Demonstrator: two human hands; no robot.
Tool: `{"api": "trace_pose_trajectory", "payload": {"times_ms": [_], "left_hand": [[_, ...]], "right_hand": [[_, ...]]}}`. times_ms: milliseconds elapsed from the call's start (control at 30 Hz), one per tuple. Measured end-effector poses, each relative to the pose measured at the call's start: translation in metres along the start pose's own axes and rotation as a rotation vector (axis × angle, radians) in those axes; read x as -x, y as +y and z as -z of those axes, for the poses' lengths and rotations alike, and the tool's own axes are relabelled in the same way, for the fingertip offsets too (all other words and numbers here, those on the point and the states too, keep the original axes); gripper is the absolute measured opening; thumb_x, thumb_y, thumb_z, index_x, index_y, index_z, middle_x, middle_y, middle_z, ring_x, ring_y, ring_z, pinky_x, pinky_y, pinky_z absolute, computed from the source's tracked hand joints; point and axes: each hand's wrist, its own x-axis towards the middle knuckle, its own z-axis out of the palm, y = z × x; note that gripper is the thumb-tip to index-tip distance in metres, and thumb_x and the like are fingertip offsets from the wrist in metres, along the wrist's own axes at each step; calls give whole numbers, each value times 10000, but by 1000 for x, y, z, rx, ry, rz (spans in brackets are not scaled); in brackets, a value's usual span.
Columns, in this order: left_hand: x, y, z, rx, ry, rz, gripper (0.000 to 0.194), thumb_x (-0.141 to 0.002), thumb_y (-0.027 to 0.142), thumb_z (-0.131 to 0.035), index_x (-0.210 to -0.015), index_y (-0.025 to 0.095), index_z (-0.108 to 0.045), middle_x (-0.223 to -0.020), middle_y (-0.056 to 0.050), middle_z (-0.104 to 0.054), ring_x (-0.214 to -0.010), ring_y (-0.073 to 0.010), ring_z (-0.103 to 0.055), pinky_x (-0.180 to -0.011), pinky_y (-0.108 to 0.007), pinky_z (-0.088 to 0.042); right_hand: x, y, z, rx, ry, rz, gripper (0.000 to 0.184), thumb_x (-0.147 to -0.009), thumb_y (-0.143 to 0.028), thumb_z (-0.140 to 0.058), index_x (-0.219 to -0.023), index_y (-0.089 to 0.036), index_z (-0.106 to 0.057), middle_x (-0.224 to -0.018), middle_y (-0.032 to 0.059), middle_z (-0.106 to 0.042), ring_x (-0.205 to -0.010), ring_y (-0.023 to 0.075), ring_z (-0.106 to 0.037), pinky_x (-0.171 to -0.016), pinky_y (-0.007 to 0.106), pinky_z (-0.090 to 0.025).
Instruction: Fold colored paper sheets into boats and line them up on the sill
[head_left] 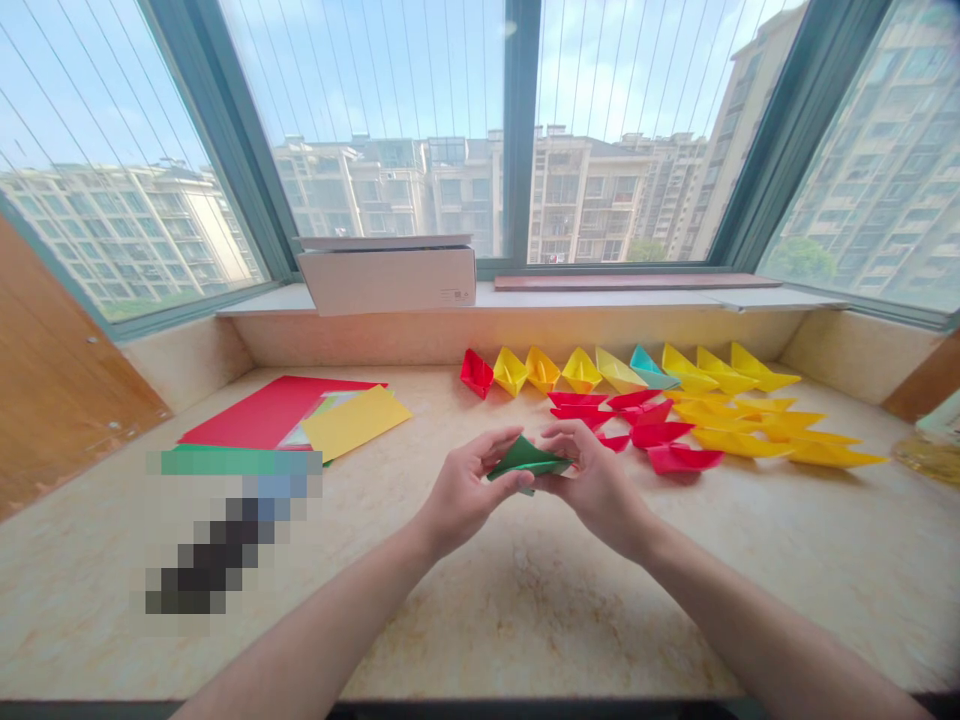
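Head: one green paper [527, 457]; two grips [459, 490] [606, 488]

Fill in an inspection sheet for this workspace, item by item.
Surface: pale mottled countertop, bare in front of the hands.
Job's things: green folded paper in both hands; red boats, yellow boats and one teal boat stand beyond and to the right.
Clutter: red sheet and yellow sheet at left; pixelated patch nearer, contents unreadable; transparent container cut off at the right edge.
Hands: left hand and right hand both grip the green folded paper.
Cables: nothing seen on the countertop.
Surroundings: white box on the ledge; window frame, buildings outside.
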Motion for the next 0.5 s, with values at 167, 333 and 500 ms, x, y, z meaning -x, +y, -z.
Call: {"api": "trace_pose_trajectory", "payload": {"times_ms": [167, 333, 500], "left_hand": [[0, -1, -3, 47, 50, 40, 391, -809, 365, -759, -1116, 136, -686, -1019, -106, -749, -894, -253, -723, -763, -382, -614], [-2, 3, -1, 81, 59, 62, 476, -759, 354, -805, -1159, 142, -656, -1053, -100, -721, -927, -245, -705, -756, -348, -605], [-1, 3, 2, 128, -56, 48, 571, -770, 322, -801, -1267, 180, -559, -1230, -127, -645, -1051, -269, -668, -836, -363, -569]], "right_hand": [[1, 2, -1, -20, -33, -7, 303, -763, -203, -755, -1025, -254, -611, -935, 16, -714, -884, 211, -687, -733, 340, -571], [1, 1, 2, 84, -37, 50, 314, -778, -209, -749, -1068, -254, -639, -1023, 33, -719, -946, 226, -680, -834, 392, -559], [1, -5, 5, 190, -15, 122, 302, -797, -254, -759, -1073, -249, -636, -1021, 36, -725, -939, 223, -680, -859, 394, -545]]}}
